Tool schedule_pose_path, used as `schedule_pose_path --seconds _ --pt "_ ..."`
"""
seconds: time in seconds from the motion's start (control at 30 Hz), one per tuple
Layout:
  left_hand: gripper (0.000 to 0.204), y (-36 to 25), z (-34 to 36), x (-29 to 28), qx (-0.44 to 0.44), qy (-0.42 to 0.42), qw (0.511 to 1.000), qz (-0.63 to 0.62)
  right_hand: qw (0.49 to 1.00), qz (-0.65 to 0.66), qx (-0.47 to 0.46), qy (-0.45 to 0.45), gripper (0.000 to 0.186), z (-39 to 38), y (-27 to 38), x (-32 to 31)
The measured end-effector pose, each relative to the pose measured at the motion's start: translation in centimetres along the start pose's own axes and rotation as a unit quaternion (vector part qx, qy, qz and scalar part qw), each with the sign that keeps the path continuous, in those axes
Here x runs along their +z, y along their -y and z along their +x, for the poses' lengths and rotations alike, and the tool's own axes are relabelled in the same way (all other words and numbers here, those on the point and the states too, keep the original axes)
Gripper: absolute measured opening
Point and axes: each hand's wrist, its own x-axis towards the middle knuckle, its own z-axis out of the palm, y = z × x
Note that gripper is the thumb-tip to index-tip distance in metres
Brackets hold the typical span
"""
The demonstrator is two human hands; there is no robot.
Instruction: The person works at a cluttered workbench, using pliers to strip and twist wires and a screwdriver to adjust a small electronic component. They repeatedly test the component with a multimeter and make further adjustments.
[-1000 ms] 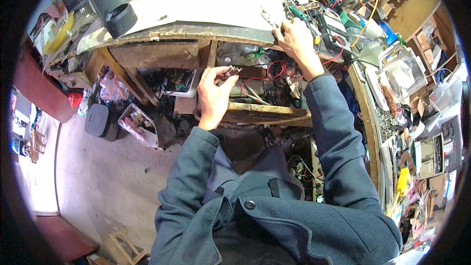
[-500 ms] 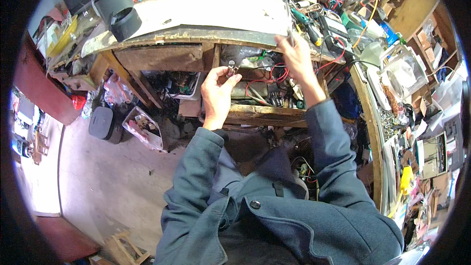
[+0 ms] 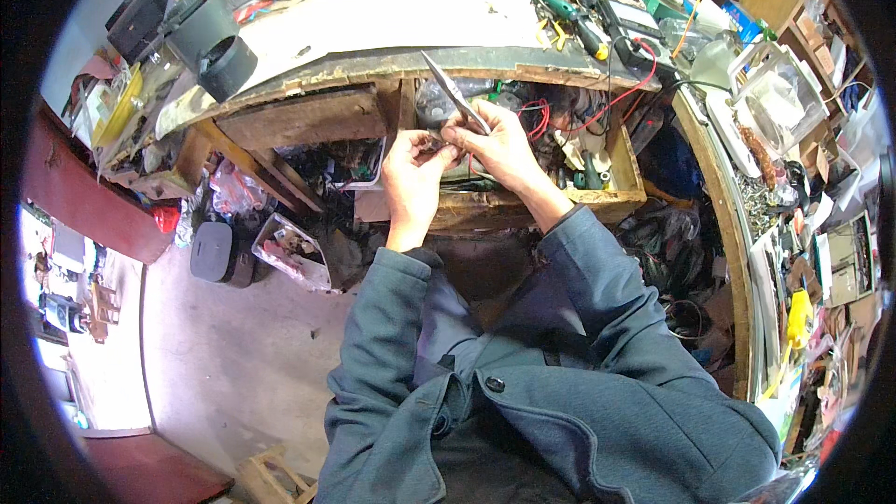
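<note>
Above the open drawer (image 3: 551,208), my two hands meet. My left hand (image 3: 413,185) is closed, pinching a small metallic part (image 3: 434,144) between thumb and fingertips; most of that part is covered by the fingers. Against it rest the fingertips of my right hand (image 3: 504,151), also closed. A slim, pointed silver tool that looks like tweezers (image 3: 450,87) is tucked in my right hand, its tip slanting up and left toward the bench edge. Red wires (image 3: 534,115) run through the drawer just beyond my right hand.
A white sheet (image 3: 373,14) covers much of the workbench. Dark grey cylindrical containers (image 3: 224,67) stand at its left. A green-handled tool (image 3: 560,6) and cables clutter the right. Below, a black bin (image 3: 222,252) and a white box of scraps (image 3: 291,254) sit on the floor.
My right hand has come down and left from the bench edge to my left hand, bringing the silver tool with it. My left hand keeps its pinch on the small part.
</note>
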Motion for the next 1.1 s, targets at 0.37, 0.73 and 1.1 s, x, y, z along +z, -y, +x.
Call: schedule_pose_path --seconds 0.37,0.73,1.1 --pt "0.021 -0.4 -0.4 -0.5 0.013 0.022 0.998 0.052 0.998 0.010 0.061 0.001 0.018 -0.1 1.1 0.0" --pt "0.021 -0.7 -0.5 0.2 -0.008 -0.003 0.995 -0.096 0.995 0.044 0.025 -0.081 0.021 -0.6 -0.9 -2.0" --pt "0.023 -0.3 -0.6 0.0 0.029 -0.021 0.996 -0.084 0.894 -0.435 -0.102 -0.040 0.017 -8.6 2.9 -2.2"
